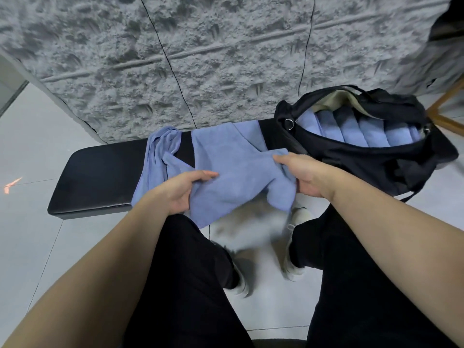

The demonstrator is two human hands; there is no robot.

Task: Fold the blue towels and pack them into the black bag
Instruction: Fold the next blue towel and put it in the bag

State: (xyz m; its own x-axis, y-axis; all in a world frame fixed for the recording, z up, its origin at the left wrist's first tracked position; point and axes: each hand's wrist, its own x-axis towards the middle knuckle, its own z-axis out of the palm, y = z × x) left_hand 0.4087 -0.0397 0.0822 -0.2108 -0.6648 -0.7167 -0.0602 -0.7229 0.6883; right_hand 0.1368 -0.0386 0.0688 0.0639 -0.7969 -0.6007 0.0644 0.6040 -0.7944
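Observation:
A blue towel lies across the black bench, and its near part hangs over the front edge. My left hand pinches the towel's left side. My right hand grips its right corner, with the cloth bunched under the fingers. A second blue towel lies crumpled on the bench to the left. The black bag stands unzipped at the bench's right end. Several folded blue towels stand in a row inside it.
A grey textured wall panel rises right behind the bench. My legs in black trousers and white shoes are below the bench on a pale tiled floor. A wooden frame stands at the far right.

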